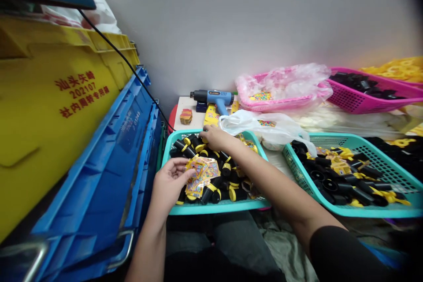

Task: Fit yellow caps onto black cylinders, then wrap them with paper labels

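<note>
A turquoise plastic basket (216,208) stands in front of me, filled with black tubes (185,149) that have yellow ends. My left hand (173,180) is closed on a fanned bunch of small printed stickers (202,172), thumb on top, above the tubes at the basket's left side. Across the basket's far edge reaches my right hand (213,137), its fingers bent down among the tubes. What its fingertips touch is hidden. More printed pieces (246,142) lie at the basket's far right.
Behind the basket lies a blue heat gun (214,98), beside a small stack of cards (186,116). A white plastic bag (274,125) and pink baskets (357,99) are at the back. Another turquoise basket (350,211) of black and yellow parts stands right. Yellow and blue crates (89,176) wall the left.
</note>
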`<state>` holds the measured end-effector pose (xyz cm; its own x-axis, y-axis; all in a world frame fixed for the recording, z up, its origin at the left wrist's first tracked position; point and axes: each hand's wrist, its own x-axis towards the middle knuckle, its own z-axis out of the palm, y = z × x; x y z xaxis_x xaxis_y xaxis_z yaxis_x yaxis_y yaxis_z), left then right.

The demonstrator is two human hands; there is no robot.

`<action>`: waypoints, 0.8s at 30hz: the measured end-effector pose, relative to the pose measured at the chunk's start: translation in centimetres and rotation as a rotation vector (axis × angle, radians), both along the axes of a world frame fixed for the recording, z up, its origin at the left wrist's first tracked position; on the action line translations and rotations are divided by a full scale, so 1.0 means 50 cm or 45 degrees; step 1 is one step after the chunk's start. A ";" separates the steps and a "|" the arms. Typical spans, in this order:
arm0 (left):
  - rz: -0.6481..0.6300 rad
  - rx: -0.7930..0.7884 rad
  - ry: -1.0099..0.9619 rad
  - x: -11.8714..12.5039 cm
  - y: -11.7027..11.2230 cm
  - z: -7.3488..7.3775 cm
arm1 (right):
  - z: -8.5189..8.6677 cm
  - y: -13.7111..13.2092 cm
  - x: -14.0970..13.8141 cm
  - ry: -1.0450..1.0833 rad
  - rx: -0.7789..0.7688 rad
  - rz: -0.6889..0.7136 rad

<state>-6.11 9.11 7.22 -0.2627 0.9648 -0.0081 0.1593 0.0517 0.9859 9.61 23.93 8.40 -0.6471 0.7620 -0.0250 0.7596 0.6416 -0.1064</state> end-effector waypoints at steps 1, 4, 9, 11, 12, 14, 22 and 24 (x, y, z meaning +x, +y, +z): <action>0.015 -0.015 -0.079 0.000 -0.002 0.002 | -0.004 0.005 0.000 0.011 -0.007 -0.008; 0.053 -0.032 -0.188 0.000 -0.008 0.006 | 0.000 -0.008 0.017 0.124 0.015 -0.056; -0.037 -0.121 -0.242 0.012 -0.012 0.010 | 0.029 -0.106 0.082 1.170 -0.388 -0.171; -0.087 -0.132 -0.237 0.021 -0.012 0.009 | 0.033 -0.154 0.106 1.494 -0.688 -0.219; -0.107 -0.126 -0.231 0.026 -0.013 0.008 | 0.032 -0.175 0.116 1.592 -0.799 -0.248; -0.130 -0.102 -0.219 0.035 -0.014 0.007 | 0.028 -0.207 0.130 1.688 -0.935 -0.291; -0.021 0.026 -0.067 0.067 -0.020 0.002 | 0.002 -0.230 0.154 1.754 -1.151 -0.282; -0.012 0.051 -0.043 0.073 -0.020 0.000 | -0.005 -0.232 0.160 1.754 -1.171 -0.285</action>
<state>-2.47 8.13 7.23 -0.2538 0.9670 0.0216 0.1261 0.0110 0.9920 17.60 12.33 8.17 -0.4518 0.8916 -0.0294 -0.1541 -0.1104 -0.9819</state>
